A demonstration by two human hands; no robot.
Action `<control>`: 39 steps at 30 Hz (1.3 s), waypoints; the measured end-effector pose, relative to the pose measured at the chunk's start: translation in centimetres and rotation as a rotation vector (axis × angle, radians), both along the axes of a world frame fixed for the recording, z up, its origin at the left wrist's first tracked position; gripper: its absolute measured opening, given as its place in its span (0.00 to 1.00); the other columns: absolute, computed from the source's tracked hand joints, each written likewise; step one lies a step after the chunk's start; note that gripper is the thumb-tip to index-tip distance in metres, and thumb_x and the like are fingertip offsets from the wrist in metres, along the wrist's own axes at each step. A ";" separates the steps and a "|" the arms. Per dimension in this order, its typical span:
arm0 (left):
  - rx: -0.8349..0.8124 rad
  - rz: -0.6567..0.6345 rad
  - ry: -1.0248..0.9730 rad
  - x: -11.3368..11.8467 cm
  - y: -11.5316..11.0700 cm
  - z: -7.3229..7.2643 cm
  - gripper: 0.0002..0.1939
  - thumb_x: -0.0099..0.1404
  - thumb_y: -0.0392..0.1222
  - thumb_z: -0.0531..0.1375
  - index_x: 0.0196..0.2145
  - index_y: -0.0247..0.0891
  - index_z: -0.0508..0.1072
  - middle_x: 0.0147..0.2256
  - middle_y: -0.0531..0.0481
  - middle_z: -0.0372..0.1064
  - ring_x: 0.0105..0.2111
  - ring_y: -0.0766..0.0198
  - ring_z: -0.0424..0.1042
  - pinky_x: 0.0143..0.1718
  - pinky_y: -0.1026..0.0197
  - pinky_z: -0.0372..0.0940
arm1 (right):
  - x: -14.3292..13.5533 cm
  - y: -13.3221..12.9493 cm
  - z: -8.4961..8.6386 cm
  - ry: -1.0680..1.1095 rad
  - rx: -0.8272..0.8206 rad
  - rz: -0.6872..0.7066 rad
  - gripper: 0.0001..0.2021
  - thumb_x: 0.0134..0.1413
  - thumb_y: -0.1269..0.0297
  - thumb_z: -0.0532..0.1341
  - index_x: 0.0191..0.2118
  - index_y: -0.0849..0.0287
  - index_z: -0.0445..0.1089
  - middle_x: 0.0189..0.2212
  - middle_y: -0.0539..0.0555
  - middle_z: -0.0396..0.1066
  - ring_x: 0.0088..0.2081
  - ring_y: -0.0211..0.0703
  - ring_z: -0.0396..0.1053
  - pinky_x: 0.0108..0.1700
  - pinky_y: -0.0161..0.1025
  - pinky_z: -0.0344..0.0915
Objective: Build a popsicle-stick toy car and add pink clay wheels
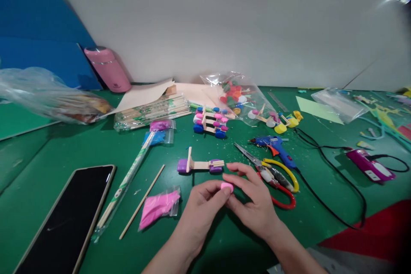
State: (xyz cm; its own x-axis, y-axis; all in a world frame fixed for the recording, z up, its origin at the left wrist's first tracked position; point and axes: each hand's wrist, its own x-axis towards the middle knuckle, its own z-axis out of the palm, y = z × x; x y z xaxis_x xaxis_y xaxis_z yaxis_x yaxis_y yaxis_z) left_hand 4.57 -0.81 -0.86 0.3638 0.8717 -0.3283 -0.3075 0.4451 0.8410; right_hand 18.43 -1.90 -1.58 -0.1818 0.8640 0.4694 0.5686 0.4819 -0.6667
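A small pink clay piece (pixel 226 187) is pinched between the thumb and fingers of my left hand (pixel 205 205). My right hand (pixel 253 199) touches the same piece from the right, its thumb near it and its upper fingers spread. Just beyond my hands lies a small model (pixel 201 165) of wooden sticks with purple clay blocks at both ends. An opened-looking bag of pink clay (pixel 159 208) rests left of my left hand, beside a bare wooden stick (pixel 142 202). Scissors (pixel 272 175) with yellow and red handles lie right of my right hand.
A blue glue gun (pixel 275 147) has a cable running to a purple power strip (pixel 370 166). A phone (pixel 67 222) and bagged chopsticks (pixel 126 180) lie left. Behind are small stick models (pixel 210 122), a bag of colored caps (pixel 236 94) and a pink bottle (pixel 108 69).
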 end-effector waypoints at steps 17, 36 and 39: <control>-0.181 0.058 -0.294 0.1 0.1 0.4 0.07 0.57 0.38 0.59 0.25 0.33 0.76 0.22 0.51 0.70 0.25 0.69 0.64 0.31 0.68 0.59 | 0.0 0.1 0.2 0.025 -0.007 -0.052 0.13 0.48 0.67 0.61 0.43 0.54 0.69 0.46 0.57 0.63 0.47 0.47 0.63 0.44 0.44 0.63; -0.372 0.058 -0.514 0.3 0.0 0.0 0.06 0.57 0.38 0.60 0.28 0.31 0.74 0.27 0.49 0.71 0.28 0.69 0.67 0.33 0.65 0.62 | -0.8 0.3 0.2 0.212 -0.099 -0.015 0.12 0.48 0.67 0.61 0.41 0.53 0.70 0.45 0.56 0.63 0.47 0.47 0.63 0.47 0.45 0.63; -0.375 0.052 -0.519 0.3 -0.1 0.1 0.07 0.57 0.39 0.60 0.27 0.32 0.74 0.26 0.49 0.71 0.28 0.68 0.68 0.33 0.65 0.62 | -0.8 0.3 0.2 0.212 -0.102 -0.012 0.12 0.47 0.68 0.61 0.41 0.52 0.70 0.45 0.56 0.63 0.47 0.48 0.63 0.47 0.45 0.63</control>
